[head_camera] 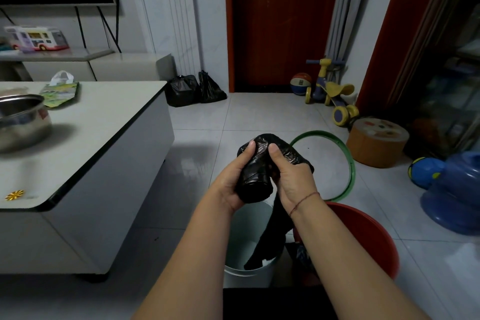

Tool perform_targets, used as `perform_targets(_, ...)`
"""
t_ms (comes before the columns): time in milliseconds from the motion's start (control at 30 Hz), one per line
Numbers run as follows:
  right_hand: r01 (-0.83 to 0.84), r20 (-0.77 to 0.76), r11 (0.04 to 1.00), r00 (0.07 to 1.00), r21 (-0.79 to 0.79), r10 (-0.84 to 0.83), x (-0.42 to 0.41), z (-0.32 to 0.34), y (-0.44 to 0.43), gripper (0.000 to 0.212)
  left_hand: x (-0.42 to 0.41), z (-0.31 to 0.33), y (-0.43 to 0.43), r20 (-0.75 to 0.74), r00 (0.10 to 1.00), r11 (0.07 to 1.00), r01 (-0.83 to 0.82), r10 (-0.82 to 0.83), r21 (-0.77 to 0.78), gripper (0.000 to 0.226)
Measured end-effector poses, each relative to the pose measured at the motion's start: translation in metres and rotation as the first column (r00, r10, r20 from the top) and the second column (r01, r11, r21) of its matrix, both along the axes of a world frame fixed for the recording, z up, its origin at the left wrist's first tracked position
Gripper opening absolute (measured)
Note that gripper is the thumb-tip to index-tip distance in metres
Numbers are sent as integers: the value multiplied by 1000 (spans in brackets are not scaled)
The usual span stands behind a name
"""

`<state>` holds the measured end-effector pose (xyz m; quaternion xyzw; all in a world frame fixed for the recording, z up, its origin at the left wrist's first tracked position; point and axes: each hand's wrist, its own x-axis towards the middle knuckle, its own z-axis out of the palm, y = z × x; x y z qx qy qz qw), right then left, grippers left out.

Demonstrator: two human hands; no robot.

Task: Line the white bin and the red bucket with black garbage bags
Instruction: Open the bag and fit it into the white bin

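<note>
A roll of black garbage bags (259, 176) is held in front of me above the floor. My left hand (232, 182) grips the roll from the left, thumb on top. My right hand (293, 179) grips it from the right, thumb on the top of the roll. A loose strip of black bag (270, 239) hangs from the roll down into the white bin (241, 254), which stands open on the floor under my hands. The red bucket (368, 236) stands right beside the bin, partly hidden by my right forearm.
A white low table (104, 122) with a steel pot (20, 122) and a tissue pack stands at the left. A green hoop (348, 161), a round orange stool (376, 143), a blue toy (457, 189) and a ride-on toy lie to the right. Filled black bags (194, 89) sit by the brown door.
</note>
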<state>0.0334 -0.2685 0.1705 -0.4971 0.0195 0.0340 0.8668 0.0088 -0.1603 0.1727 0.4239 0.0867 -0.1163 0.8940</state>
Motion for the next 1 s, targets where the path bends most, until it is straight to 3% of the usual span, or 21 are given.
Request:
perform_targets(133, -24, -59, 989, 998, 149, 33, -4, 4, 1, 16, 1, -1, -1, 14, 999, 996, 32, -31, -83, 37)
perform_targets(300, -64, -109, 955, 989, 290, 100, -8, 5, -3, 14, 1, 0, 2, 37, 998, 998, 61, -60, -12, 37)
perform_targets(533, -162, -122, 940, 971, 300, 206, -11, 1, -3, 23, -3, 4, 8, 8, 998, 997, 66, -66, 40, 35)
perform_targets(633, -203, -116, 944, 964, 261, 240, -11, 1, -4, 15, -5, 4, 7, 17, 997, 995, 73, -75, 66, 36)
perform_targets(667, -222, -105, 942, 961, 252, 255, -11, 3, -4, 19, -7, 5, 7, 25, 996, 994, 87, -89, 73, 36)
perform_targets(767, -267, -94, 935, 951, 234, 295, -11, 6, -6, 71, -10, 7, 7, 31, 994, 985, 104, -109, 135, 32)
perform_targets(800, -256, -86, 937, 955, 237, 282, -11, 7, -5, 71, -11, 7, 7, 26, 994, 981, 103, -108, 167, 33)
perform_targets(900, -125, -106, 969, 983, 214, 150, -9, 7, -4, 35, -12, 7, 5, 20, 991, 971, 124, -131, 206, 37)
perform_targets(1000, -68, -133, 964, 985, 258, 105, -7, 5, -2, 32, -10, 7, 4, 18, 990, 977, 138, -143, 162, 45)
